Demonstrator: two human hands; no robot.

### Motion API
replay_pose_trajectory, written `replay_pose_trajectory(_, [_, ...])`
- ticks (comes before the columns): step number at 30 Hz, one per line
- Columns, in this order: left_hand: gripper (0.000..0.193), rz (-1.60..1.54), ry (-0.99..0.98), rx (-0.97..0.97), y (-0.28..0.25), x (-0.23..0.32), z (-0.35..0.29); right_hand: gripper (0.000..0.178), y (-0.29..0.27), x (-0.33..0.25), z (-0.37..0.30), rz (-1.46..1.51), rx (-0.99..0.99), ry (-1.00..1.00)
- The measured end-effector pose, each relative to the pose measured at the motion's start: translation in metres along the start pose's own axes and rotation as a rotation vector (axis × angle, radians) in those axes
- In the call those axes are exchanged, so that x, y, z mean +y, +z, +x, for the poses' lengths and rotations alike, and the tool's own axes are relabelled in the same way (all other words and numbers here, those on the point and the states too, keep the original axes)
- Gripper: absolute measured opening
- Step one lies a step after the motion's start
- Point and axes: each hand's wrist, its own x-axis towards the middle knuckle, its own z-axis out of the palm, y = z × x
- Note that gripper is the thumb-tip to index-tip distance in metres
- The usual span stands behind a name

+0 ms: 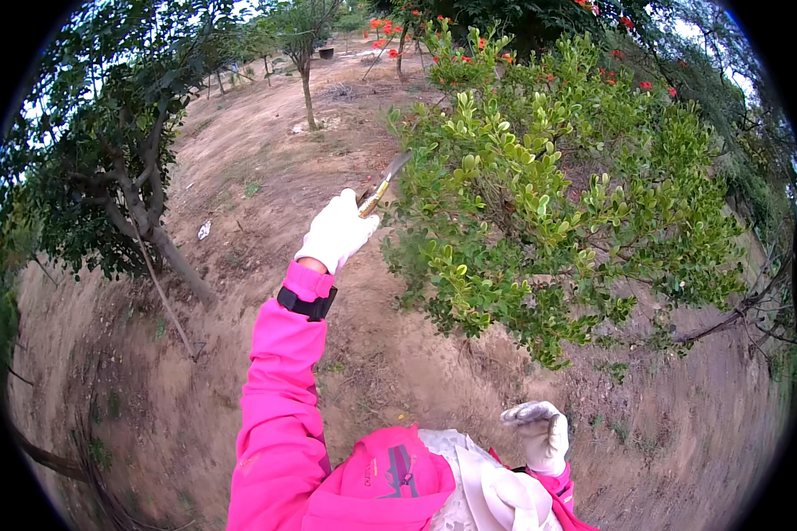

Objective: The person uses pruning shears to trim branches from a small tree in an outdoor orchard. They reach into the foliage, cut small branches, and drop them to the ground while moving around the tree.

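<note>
We have left hand clamped on knife, blade by left side of bush, contact unclear. Right hand near, half-curled, apparently free. Step looks like blade positioning; next calls for steady angle.

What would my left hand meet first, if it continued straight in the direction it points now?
Most likely the green bush: the gloved left hand holds a curved-bladed tool that points up and right, toward the bush's left edge. Depth is unclear in this view.
</note>
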Motion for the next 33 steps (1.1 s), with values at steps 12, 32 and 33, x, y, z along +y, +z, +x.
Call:
replay_pose_trajectory(12, [0.052,0.122,-0.055,-0.038,-0.004,-0.008,0.000,0.031,0.013,0.001,-0.012,-0.041,0.023,-0.051])
replay_pose_trajectory(32, [0.050,0.129,0.036,-0.043,0.003,0.010,0.027,0.051,0.011,0.013,-0.024,0.048,0.136,-0.088])
replay_pose_trajectory(33, [0.049,0.128,0.026,-0.013,0.003,0.009,0.025,0.051,0.008,0.011,-0.023,0.059,0.131,-0.101])
